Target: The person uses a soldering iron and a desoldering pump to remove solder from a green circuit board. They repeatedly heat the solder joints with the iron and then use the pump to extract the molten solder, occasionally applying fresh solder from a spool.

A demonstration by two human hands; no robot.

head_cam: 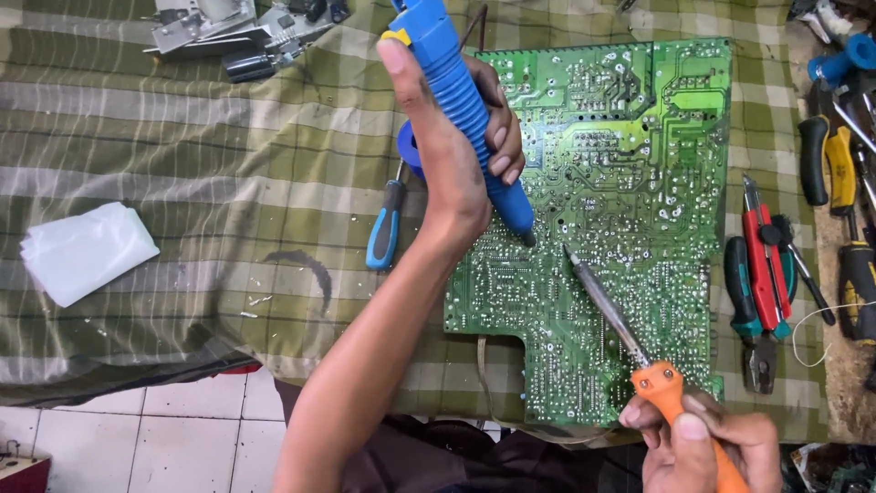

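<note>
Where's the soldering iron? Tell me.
In the head view, lower right: the right hand grips the soldering iron, its tip on the circuit board near the blue pump.

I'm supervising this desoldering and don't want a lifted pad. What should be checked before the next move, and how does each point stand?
1. Left hand grips the blue solder sucker firmly: ok.
2. Sucker nozzle rests near the joint on the green circuit board: ok.
3. Right hand holds the soldering iron by its orange handle: ok.
4. Iron tip meets the sucker nozzle: not ok, a gap shows.
5. Iron is hot: cannot tell.
6. Sucker plunger is cocked: cannot tell.
</note>
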